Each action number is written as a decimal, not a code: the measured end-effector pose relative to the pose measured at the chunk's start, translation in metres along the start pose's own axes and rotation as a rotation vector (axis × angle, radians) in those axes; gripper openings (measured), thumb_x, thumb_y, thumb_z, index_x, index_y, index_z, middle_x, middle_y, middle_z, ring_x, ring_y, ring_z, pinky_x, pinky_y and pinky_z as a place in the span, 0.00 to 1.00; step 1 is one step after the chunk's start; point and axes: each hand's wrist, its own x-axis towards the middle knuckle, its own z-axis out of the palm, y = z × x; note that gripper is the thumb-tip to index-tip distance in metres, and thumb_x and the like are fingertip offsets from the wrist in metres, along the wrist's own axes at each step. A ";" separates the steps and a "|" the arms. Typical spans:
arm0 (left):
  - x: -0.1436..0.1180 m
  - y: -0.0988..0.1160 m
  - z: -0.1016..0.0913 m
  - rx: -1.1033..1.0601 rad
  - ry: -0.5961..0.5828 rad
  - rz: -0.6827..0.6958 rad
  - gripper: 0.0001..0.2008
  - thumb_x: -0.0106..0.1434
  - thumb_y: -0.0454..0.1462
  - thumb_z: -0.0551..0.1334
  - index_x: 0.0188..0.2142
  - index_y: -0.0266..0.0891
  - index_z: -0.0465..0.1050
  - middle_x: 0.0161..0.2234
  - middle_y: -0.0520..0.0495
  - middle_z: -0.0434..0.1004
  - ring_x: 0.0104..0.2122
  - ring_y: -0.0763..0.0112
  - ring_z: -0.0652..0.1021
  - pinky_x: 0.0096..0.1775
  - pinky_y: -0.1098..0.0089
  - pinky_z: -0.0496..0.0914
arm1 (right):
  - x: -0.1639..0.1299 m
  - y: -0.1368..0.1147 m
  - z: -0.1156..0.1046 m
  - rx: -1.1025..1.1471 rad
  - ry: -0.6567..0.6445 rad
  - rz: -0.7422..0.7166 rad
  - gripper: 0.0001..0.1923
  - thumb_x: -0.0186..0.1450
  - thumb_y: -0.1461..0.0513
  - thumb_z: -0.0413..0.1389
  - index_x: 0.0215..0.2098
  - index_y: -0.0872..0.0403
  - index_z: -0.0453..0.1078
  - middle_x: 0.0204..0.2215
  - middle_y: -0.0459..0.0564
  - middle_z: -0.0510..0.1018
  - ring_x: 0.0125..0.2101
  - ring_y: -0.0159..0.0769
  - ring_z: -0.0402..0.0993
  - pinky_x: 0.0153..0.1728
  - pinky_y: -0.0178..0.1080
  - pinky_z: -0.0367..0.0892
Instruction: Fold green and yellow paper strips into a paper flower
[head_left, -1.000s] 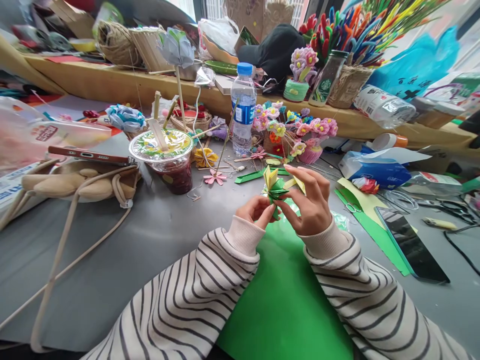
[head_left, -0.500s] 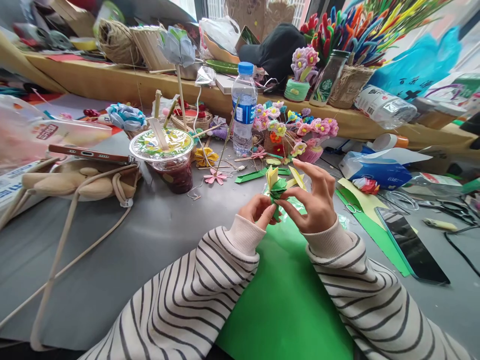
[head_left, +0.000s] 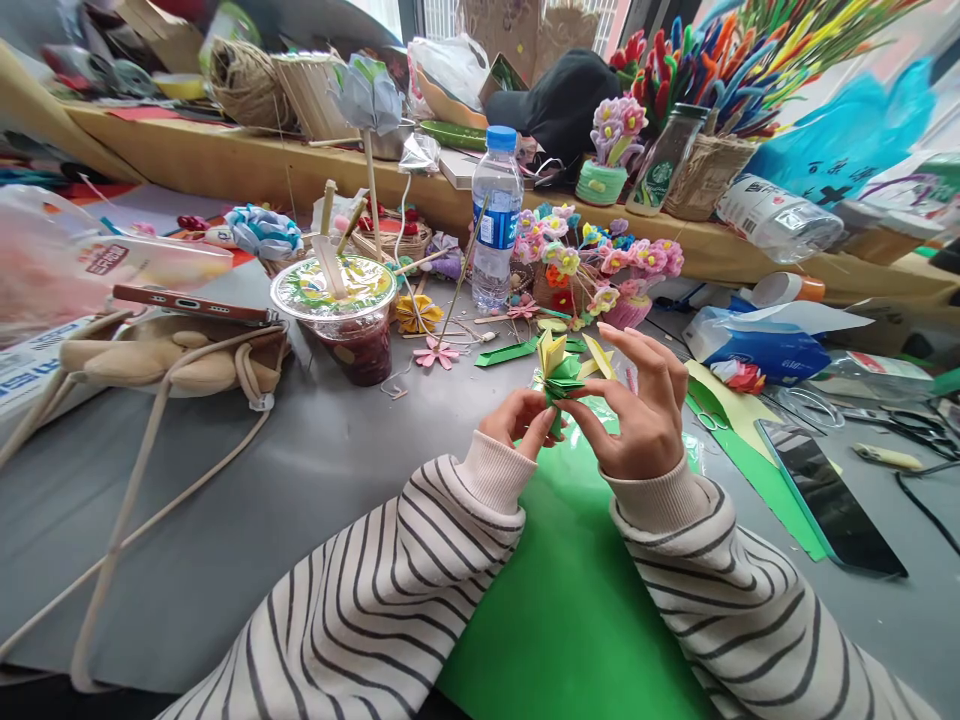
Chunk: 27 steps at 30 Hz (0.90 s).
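Left hand (head_left: 517, 422): curled closed on the base of a folded yellow-and-green paper flower (head_left: 559, 372), fingertips partly hidden
Right hand (head_left: 641, 415): thumb and forefinger pinched on its lower right, other fingers raised
Flower: upright between both hands
Large smooth green sheet (head_left: 574, 600): cut off at near edge
Smooth grey tabletop (head_left: 337, 480): stretching widest at left
Long tan ledge (head_left: 225, 160): far, crowded, blurred at left

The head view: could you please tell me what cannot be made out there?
Head view:
Paper flower, lower part: partly hidden by the left hand and right hand.
Pinkish plastic bag: cut off by left edge.
Upright blue-capped bottle, small label print: too small to read.
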 end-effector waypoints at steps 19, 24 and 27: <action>0.001 -0.001 -0.002 0.048 -0.040 -0.014 0.09 0.54 0.40 0.55 0.31 0.36 0.62 0.24 0.50 0.69 0.22 0.76 0.72 0.25 0.74 0.67 | 0.001 0.000 -0.001 -0.014 -0.065 -0.030 0.03 0.54 0.61 0.53 0.26 0.53 0.67 0.49 0.49 0.59 0.50 0.44 0.53 0.49 0.48 0.54; 0.001 -0.004 -0.002 0.058 -0.040 0.020 0.09 0.54 0.41 0.54 0.32 0.37 0.62 0.24 0.52 0.68 0.22 0.77 0.72 0.24 0.75 0.67 | 0.002 -0.002 -0.002 -0.032 -0.029 -0.028 0.06 0.52 0.59 0.54 0.25 0.53 0.67 0.49 0.50 0.60 0.49 0.44 0.53 0.49 0.46 0.54; 0.000 -0.005 -0.003 0.051 -0.040 0.017 0.09 0.54 0.41 0.55 0.31 0.37 0.62 0.23 0.52 0.68 0.22 0.77 0.72 0.25 0.75 0.67 | 0.002 -0.002 -0.001 -0.035 -0.039 -0.030 0.05 0.54 0.60 0.53 0.25 0.53 0.67 0.49 0.50 0.60 0.50 0.44 0.53 0.49 0.47 0.54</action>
